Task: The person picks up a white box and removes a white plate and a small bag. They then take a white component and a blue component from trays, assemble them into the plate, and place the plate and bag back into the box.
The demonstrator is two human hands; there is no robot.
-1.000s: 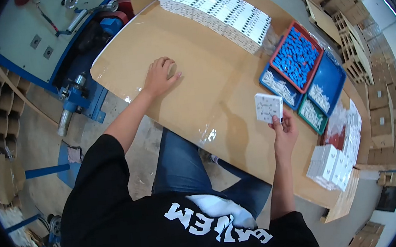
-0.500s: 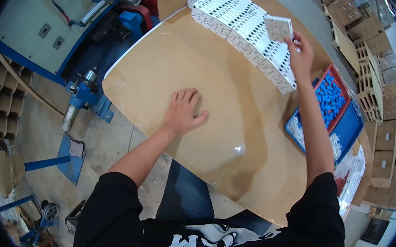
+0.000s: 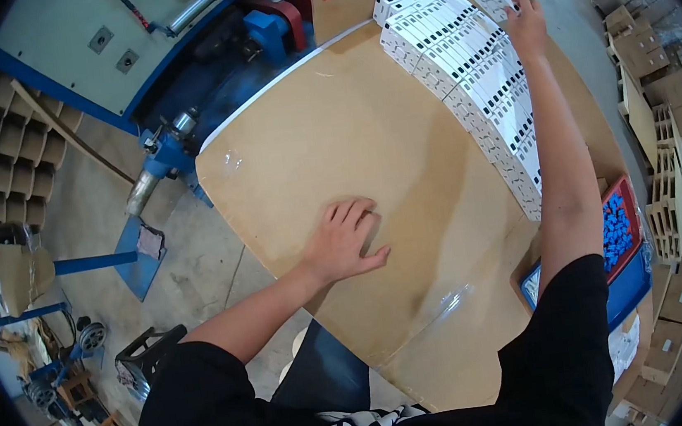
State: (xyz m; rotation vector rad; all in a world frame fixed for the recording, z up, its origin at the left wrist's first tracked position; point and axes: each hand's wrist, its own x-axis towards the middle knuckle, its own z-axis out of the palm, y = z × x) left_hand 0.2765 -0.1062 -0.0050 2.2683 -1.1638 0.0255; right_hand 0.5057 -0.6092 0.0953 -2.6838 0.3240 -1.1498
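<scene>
My right hand [image 3: 527, 23] reaches to the far right of the cardboard-covered table [image 3: 309, 150], its fingers closed on the edge of a flat white rectangular plastic piece [image 3: 492, 2]. That piece is tilted just over the far end of a long stack of similar white pieces [image 3: 457, 55], which stand packed side by side in rows with small dark slots along their tops. Resting flat on the cardboard near the front edge, my left hand [image 3: 348, 237] has its fingers spread and holds nothing.
Right of the stack, partly behind my right arm, are a red tray of small blue parts [image 3: 618, 225] and a blue tray [image 3: 628, 292]. A cardboard wall [image 3: 588, 116] borders the table's far right side. Blue machinery [image 3: 172, 147] stands beyond the left edge.
My right hand has carried the white piece away from me, towards the far end of the stack. My left hand stays on the table while the camera view has shifted.
</scene>
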